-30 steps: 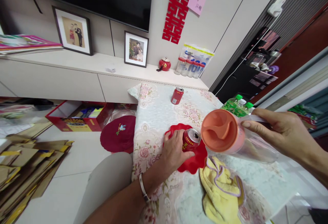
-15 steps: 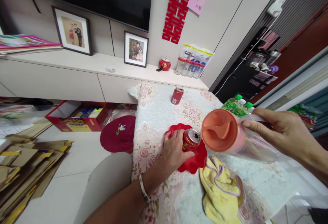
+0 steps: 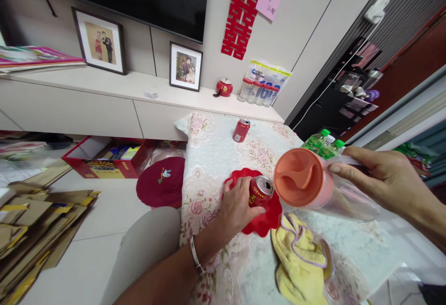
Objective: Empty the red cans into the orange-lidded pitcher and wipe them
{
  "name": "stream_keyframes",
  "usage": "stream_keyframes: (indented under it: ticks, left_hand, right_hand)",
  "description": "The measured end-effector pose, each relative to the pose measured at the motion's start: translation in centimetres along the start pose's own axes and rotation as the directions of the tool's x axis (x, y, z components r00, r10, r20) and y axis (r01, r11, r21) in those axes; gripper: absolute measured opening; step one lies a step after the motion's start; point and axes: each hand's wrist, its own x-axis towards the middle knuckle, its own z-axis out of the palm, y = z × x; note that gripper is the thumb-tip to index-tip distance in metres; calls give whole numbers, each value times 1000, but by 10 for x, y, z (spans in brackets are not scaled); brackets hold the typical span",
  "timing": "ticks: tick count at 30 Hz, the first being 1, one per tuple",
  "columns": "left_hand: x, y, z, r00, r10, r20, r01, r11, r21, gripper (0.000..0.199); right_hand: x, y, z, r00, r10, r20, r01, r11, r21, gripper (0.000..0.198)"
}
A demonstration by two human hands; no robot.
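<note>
My left hand [image 3: 239, 205] is wrapped round a red drink can [image 3: 262, 190], which stands in a red scalloped plate [image 3: 258, 226]. The can's opened top faces up. My right hand [image 3: 386, 175] grips the handle of a clear pitcher with an orange-pink lid [image 3: 298, 177]. The pitcher is tilted far over to the left, its lid rim close against the top of the can. Whether any liquid is flowing between them I cannot tell. Below the pitcher a crumpled yellow cloth [image 3: 299, 258] with a purple edge lies on the table.
Another red can [image 3: 241, 130] stands farther back on the flowered tablecloth [image 3: 209, 156]. Green-capped bottles [image 3: 318, 140] are behind the pitcher. Glass jars [image 3: 256, 92] and a small red pot [image 3: 224, 87] line the cabinet. A maroon stool [image 3: 160, 182] and flattened cardboard [image 3: 45, 230] are at left.
Almost nothing differs. Both hands, the held can and the tilted pitcher keep their places; the whole view has shifted very slightly.
</note>
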Motion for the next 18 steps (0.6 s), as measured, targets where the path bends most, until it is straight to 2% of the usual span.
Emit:
stream_keyframes:
  ticks: [9, 18]
  left_hand:
    - [1, -2, 1, 1000, 4, 1, -4, 1000, -13, 60]
    - [0, -2, 3, 1000, -4, 1, 4, 1000, -10, 60]
  right_hand:
    - [0, 0, 1, 1000, 24, 10, -24, 1000, -3, 69]
    - [1, -2, -1, 1000, -1, -1, 1, 1000, 9, 69]
